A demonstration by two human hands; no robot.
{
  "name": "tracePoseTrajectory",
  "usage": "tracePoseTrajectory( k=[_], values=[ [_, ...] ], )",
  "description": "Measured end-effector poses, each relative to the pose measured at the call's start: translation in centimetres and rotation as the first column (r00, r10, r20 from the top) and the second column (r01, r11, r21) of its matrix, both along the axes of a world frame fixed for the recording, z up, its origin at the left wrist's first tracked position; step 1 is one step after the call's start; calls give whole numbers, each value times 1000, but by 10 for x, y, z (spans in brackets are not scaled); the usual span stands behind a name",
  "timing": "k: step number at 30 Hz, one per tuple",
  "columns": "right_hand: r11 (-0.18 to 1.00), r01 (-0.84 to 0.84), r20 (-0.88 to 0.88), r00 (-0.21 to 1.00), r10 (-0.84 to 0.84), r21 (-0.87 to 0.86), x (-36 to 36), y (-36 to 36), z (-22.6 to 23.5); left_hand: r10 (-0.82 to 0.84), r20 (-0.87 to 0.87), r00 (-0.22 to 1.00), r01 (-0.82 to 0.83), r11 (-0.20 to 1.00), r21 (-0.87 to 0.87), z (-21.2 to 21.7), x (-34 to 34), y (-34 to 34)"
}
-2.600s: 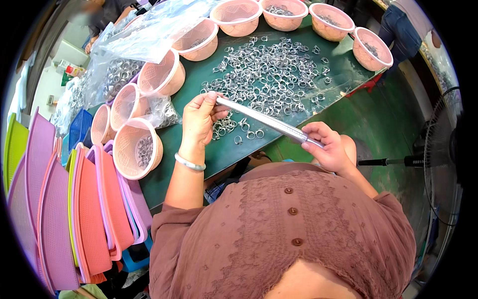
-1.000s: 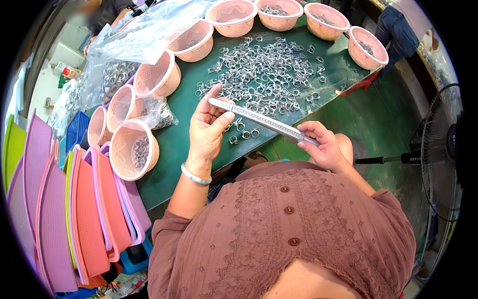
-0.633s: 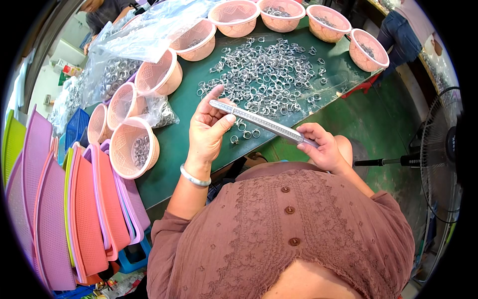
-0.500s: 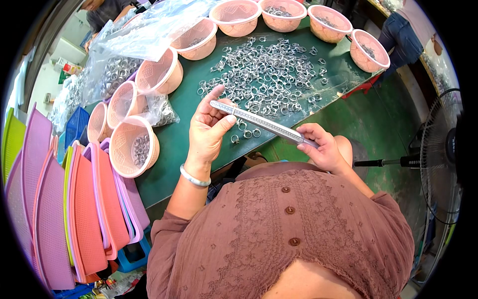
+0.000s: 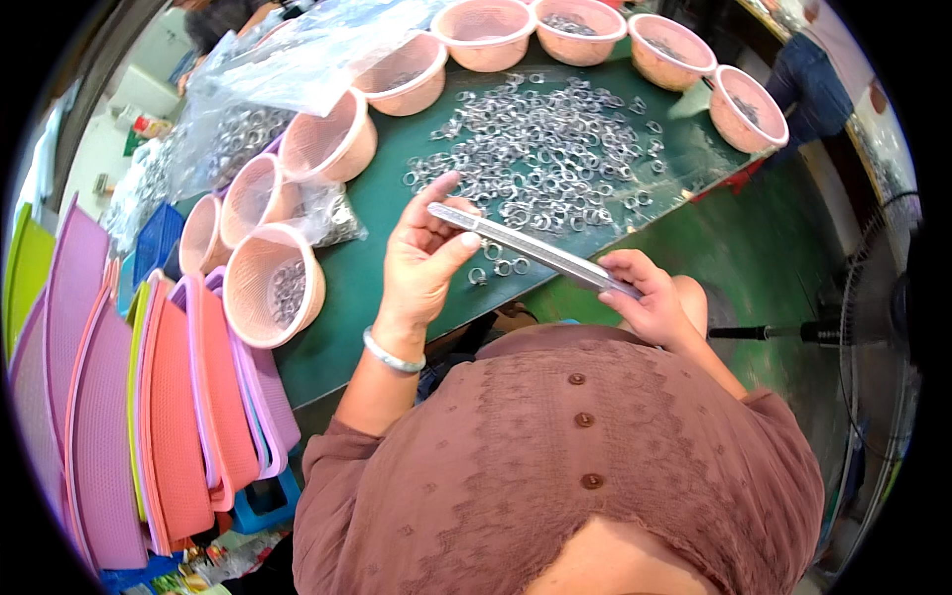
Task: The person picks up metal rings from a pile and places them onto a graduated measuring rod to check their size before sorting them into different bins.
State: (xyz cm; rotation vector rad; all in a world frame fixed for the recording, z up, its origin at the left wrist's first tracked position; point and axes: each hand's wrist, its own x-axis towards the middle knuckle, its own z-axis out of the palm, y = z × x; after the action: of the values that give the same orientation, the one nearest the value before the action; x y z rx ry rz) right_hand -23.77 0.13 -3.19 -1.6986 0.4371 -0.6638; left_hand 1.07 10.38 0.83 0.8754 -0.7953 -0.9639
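A long, silvery ring mandrel (image 5: 540, 249) with fine scale markings slants between my hands, above the near edge of the green table. My left hand (image 5: 421, 263) steadies its far left end between thumb and fingers, with the index finger stretched out. The lower right end sits in the closed fingers of my right hand (image 5: 653, 299). Whether a ring sits on the mandrel is too blurred to tell. Beyond my hands a loose heap of metal rings (image 5: 555, 139) spreads over the table, and several single rings (image 5: 502, 267) lie just under the mandrel.
Pink baskets curve round the heap, among them a near left basket (image 5: 248, 307) and a far right basket (image 5: 732, 124). A clear plastic bag (image 5: 268, 79) lies at the back left. Stacked colourful baskets (image 5: 169, 397) stand at left, a fan (image 5: 878, 327) at right. Other people are at the far side.
The view has shifted slightly, so the table and baskets sit a little further right. My hands keep the same grip on the mandrel, which looks turned slightly, its markings less distinct.
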Motion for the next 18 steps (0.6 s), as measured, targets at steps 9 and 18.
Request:
tracePoseTrajectory(
  k=[9,18],
  values=[
    [998,9,-12,1000,-9,65,-1,5,4,-64,-44,997,63,998,-20,6,3,7],
    [998,-20,-15,1000,21,61,8,7,18,-32,-84,996,26,997,-73,9,10,13]
  ],
)
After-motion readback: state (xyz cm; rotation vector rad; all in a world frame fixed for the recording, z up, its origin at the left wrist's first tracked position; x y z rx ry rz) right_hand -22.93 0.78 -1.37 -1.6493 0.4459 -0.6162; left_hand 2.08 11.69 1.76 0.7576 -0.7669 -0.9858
